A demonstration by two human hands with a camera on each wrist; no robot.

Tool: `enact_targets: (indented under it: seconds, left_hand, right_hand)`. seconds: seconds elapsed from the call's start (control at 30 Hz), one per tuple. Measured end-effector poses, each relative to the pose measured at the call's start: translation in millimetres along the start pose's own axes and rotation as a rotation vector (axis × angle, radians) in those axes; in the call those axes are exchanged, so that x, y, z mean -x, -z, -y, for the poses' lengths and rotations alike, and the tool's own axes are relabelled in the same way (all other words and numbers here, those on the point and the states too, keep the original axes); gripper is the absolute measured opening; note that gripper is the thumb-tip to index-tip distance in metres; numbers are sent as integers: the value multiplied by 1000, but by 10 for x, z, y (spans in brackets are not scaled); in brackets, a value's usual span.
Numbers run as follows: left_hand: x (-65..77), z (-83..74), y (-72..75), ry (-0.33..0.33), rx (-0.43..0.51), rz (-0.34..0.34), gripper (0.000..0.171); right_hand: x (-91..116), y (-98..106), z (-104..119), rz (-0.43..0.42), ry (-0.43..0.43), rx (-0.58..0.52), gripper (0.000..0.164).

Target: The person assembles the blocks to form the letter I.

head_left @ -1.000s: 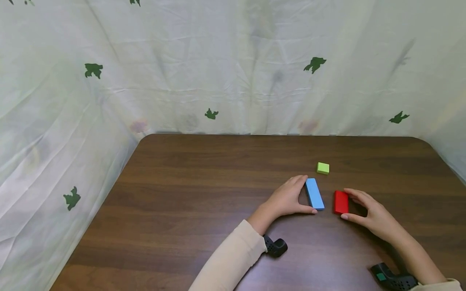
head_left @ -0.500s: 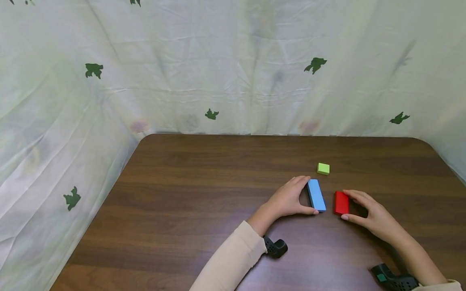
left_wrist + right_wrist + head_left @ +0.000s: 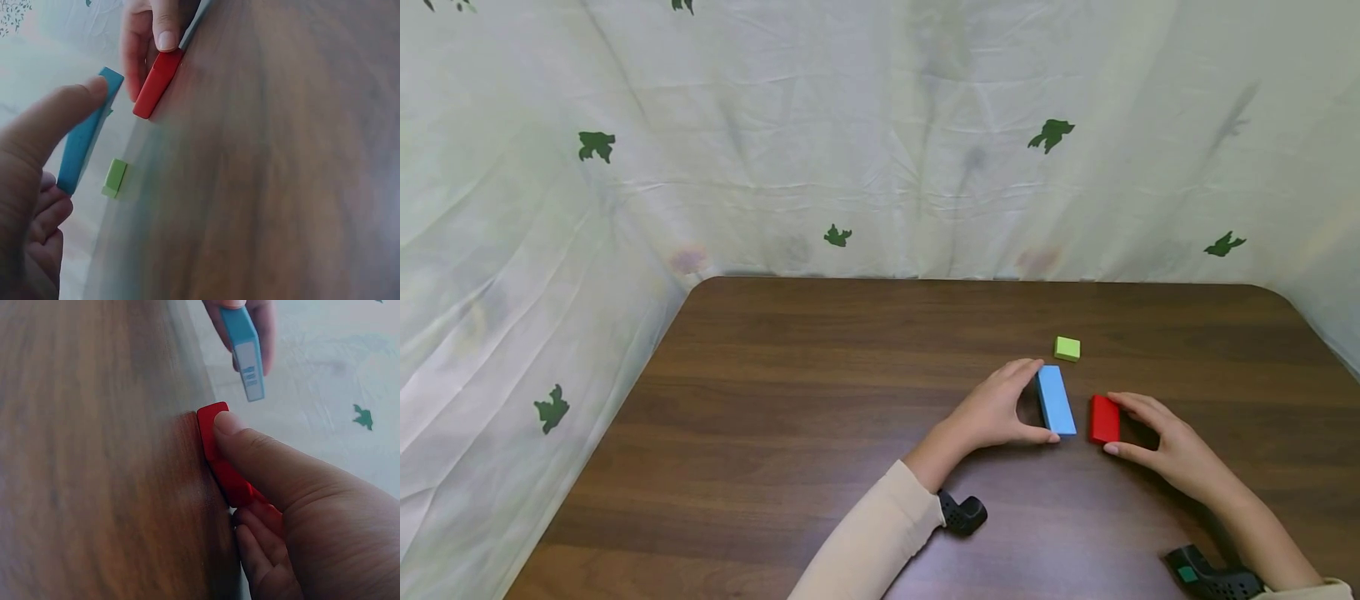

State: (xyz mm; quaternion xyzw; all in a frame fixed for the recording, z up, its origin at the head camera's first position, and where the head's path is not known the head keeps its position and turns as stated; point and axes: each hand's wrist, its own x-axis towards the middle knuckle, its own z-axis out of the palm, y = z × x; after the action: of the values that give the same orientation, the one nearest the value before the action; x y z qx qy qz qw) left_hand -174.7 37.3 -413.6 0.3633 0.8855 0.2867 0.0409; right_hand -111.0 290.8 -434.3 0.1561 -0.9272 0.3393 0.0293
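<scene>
My left hand pinches a long blue block by its two ends, thumb at the near end and fingers at the far end. In the right wrist view the blue block hangs raised off the table and shows a pale printed label on one face. To its right, my right hand holds a shorter red block between thumb and fingers. The red block sits low at the table surface in the right wrist view. A gap separates the two blocks.
A small lime-green block lies on the brown wooden table, just behind the blue block. A pale curtain with green leaf shapes hangs along the table's back and left edges.
My left hand has shifted the blue block slightly right, narrowing the gap to the red block. The right hand and red block stay in place, and so does the green block.
</scene>
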Motion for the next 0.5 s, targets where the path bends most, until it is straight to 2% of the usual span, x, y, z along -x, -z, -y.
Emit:
enact_targets:
  seconds: [0.23, 0.5]
  left_hand:
    - [44, -4, 88, -27, 6, -25, 95]
    - [112, 36, 184, -29, 40, -48, 95]
  right_hand:
    - [1, -3, 1, -7, 2, 12, 68]
    - [4, -4, 4, -15, 9, 13, 68]
